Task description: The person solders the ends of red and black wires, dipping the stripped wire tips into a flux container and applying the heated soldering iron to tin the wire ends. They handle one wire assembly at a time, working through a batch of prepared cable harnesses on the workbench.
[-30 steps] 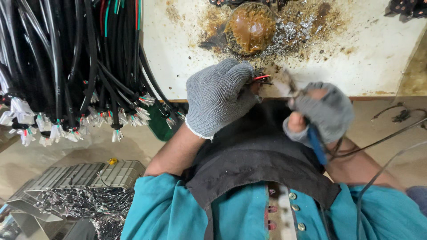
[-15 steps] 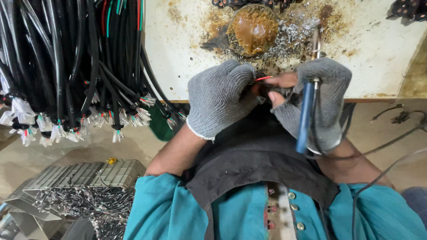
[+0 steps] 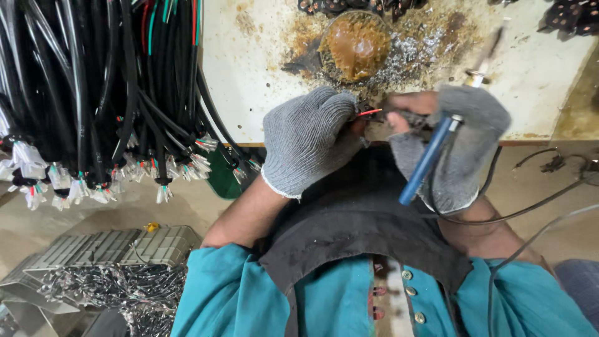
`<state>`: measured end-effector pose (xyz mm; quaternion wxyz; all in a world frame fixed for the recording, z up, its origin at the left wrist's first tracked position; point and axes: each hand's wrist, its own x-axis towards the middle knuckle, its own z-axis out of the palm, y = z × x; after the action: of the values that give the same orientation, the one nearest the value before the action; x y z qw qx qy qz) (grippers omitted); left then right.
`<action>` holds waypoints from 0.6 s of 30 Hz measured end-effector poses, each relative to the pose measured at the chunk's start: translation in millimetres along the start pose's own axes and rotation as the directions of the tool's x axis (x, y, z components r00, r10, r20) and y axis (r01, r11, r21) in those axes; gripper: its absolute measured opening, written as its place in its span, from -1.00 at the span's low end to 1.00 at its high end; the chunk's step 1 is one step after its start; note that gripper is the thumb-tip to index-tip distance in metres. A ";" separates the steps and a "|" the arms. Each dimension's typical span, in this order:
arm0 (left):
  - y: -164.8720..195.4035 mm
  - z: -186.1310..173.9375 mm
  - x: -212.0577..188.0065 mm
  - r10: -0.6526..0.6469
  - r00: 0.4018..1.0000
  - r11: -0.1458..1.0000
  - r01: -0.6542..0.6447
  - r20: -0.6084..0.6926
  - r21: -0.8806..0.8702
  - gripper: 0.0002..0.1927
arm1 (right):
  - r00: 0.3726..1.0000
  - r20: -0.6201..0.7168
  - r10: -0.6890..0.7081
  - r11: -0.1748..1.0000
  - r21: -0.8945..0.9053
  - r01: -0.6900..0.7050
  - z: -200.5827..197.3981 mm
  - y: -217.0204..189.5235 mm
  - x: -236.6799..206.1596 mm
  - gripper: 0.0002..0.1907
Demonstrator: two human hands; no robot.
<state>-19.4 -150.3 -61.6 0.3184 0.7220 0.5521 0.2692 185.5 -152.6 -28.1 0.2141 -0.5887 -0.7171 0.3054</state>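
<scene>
My left hand (image 3: 310, 138), in a grey knit glove, pinches a thin red wire (image 3: 369, 113) at the near edge of the stained white bench (image 3: 262, 68). My right hand (image 3: 458, 146), also gloved with bare fingertips, grips a blue-handled soldering iron (image 3: 429, 157). The iron's metal shaft points up and away over the bench, and its tip is blurred. The right fingertips meet the wire's end just right of the left hand. A dark cloth (image 3: 355, 218) covers my lap below both hands.
A brown round pot (image 3: 355, 40) sits on the bench amid solder splatter. Bundles of black cables (image 3: 93, 87) with stripped coloured ends hang at left. A tray of metal scraps (image 3: 106, 274) lies at lower left. Loose cords (image 3: 549, 193) trail at right.
My right hand rose from the lap to the bench edge with the soldering iron, then swung the iron more upright and to the right. My left hand stayed with the red wire.
</scene>
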 end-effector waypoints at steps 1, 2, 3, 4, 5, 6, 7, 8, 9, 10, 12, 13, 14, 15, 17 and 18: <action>0.1 -0.2 0.7 -0.008 1.000 1.000 0.008 0.015 -0.006 -0.78 | 0.999 0.005 0.034 0.998 0.056 -0.034 -1.5 1.1 -0.1 -0.85; -0.4 -0.4 1.6 -0.017 0.999 1.000 0.018 0.027 -0.010 -0.78 | 1.000 -0.001 0.031 0.993 0.110 -0.031 -2.6 1.0 -1.8 -0.84; -1.0 -0.7 2.3 -0.033 0.999 0.999 0.033 0.037 -0.012 -0.78 | 1.000 -0.001 0.026 0.986 0.166 -0.025 -3.5 1.8 -2.8 -0.83; -1.7 0.0 3.5 -0.036 0.999 0.999 0.036 0.030 0.001 -0.78 | 0.999 0.033 0.027 0.988 0.149 -0.031 -3.1 1.9 -4.1 -0.83; -2.3 0.3 4.3 -0.038 0.999 0.999 0.038 0.031 0.013 -0.78 | 0.997 0.066 0.034 0.990 0.132 -0.043 -2.5 2.3 -4.9 -0.83; -2.8 0.9 5.1 -0.038 0.999 0.999 0.037 0.029 0.023 -0.78 | 0.994 0.097 0.042 0.992 0.113 -0.052 -1.3 2.2 -5.1 -0.82; -3.3 1.3 6.1 -0.032 0.999 0.999 0.032 0.025 0.010 -0.76 | 0.992 0.071 0.103 0.975 0.188 -0.114 0.4 1.8 -4.8 -0.81; -3.4 1.5 6.4 -0.026 0.999 1.000 0.026 0.025 -0.004 -0.75 | 0.984 0.049 0.170 0.948 0.264 -0.177 2.2 1.2 -3.5 -0.79; -3.1 1.6 6.7 -0.016 1.000 1.000 0.017 0.026 -0.020 -0.73 | 0.971 0.028 0.239 0.911 0.338 -0.234 4.2 0.0 -1.6 -0.77; -2.7 2.2 7.2 -0.017 0.999 1.000 0.017 0.027 -0.013 -0.74 | 0.985 0.003 0.170 0.904 0.397 -0.157 5.1 -1.3 1.0 -0.71; -1.8 2.9 7.4 -0.023 0.999 1.000 0.023 0.022 0.006 -0.74 | 0.998 -0.056 0.027 0.861 0.508 0.005 6.2 -4.7 7.0 -0.58; -1.6 3.0 7.0 -0.024 1.000 1.000 0.024 0.018 0.001 -0.74 | 1.000 -0.022 -0.011 0.919 0.393 0.019 6.3 -6.2 10.0 -0.64; -1.6 3.1 6.4 -0.022 1.000 1.000 0.022 0.017 -0.008 -0.74 | 0.999 0.016 -0.041 0.962 0.270 0.036 6.0 -7.4 12.1 -0.70; -2.2 3.2 5.6 -0.016 1.000 1.000 0.017 0.013 -0.016 -0.74 | 0.996 0.055 -0.068 0.988 0.140 0.060 6.1 -8.0 13.6 -0.75; -4.0 4.3 4.7 -0.013 1.000 1.000 0.013 0.019 -0.009 -0.75 | 0.998 -0.069 -0.015 0.936 0.349 0.038 8.2 -5.6 12.8 -0.70; -4.9 4.7 4.5 -0.015 1.000 1.000 0.016 0.024 -0.003 -0.75 | 0.992 -0.121 0.023 0.890 0.454 0.035 10.9 -2.6 10.4 -0.66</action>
<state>-18.0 -145.8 -68.3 0.3282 0.7203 0.5535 0.2592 174.1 -144.7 -34.7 0.3907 -0.5377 -0.6129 0.4273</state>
